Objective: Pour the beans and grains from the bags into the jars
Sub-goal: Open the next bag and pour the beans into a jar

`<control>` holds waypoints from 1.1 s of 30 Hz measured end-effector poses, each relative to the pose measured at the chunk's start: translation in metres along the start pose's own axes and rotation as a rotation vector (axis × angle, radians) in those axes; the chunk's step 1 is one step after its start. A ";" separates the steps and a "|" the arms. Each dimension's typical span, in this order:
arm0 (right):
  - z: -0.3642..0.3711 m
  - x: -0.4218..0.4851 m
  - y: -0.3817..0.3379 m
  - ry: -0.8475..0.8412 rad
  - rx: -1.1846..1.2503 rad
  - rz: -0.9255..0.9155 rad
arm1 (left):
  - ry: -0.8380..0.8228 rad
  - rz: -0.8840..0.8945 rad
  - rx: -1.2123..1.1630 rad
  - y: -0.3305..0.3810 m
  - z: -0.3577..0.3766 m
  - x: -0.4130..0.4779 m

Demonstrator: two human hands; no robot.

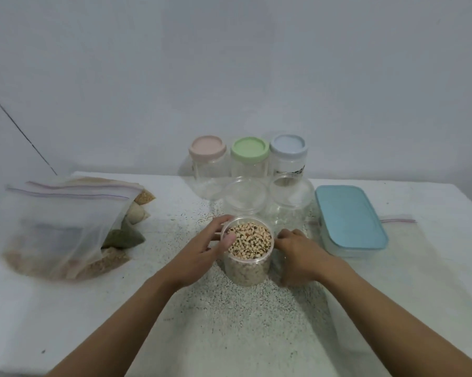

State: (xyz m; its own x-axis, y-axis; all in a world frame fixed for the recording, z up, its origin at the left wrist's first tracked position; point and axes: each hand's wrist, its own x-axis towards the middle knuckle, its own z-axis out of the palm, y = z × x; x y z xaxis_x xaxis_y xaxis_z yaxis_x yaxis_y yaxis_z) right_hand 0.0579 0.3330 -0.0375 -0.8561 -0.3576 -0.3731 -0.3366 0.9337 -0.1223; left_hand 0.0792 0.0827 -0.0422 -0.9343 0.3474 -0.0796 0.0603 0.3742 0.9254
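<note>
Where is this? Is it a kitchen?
Probably a home kitchen or pantry table: lidded storage jars stand by a plain wall, zip bags of beans and grains lie left, and a full jar of beans stands in front.

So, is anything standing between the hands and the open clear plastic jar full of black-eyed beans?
Nothing visible. Both hands are already on the open clear plastic jar of black-eyed beans: the left hand curls round its left side, thumb at the rim, and the right hand holds its right side.
</note>
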 end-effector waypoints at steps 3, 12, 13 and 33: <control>-0.012 -0.008 -0.003 0.008 0.143 0.028 | -0.039 -0.008 -0.038 -0.005 -0.001 0.005; -0.047 -0.053 -0.011 0.223 0.984 0.079 | -0.086 0.036 -0.198 -0.018 0.006 0.006; -0.049 -0.053 -0.014 0.320 0.978 0.046 | -0.073 0.042 -0.213 -0.019 0.008 0.006; -0.044 -0.013 -0.044 0.384 0.316 -0.374 | 0.132 0.201 -0.122 -0.044 0.035 0.014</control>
State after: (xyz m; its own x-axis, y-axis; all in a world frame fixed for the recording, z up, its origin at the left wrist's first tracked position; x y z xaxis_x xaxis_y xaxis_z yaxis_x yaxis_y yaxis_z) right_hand 0.0666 0.2957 0.0127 -0.8023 -0.5887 0.0983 -0.5591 0.6836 -0.4691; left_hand 0.0758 0.1009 -0.0969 -0.9460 0.2864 0.1518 0.2140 0.1997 0.9562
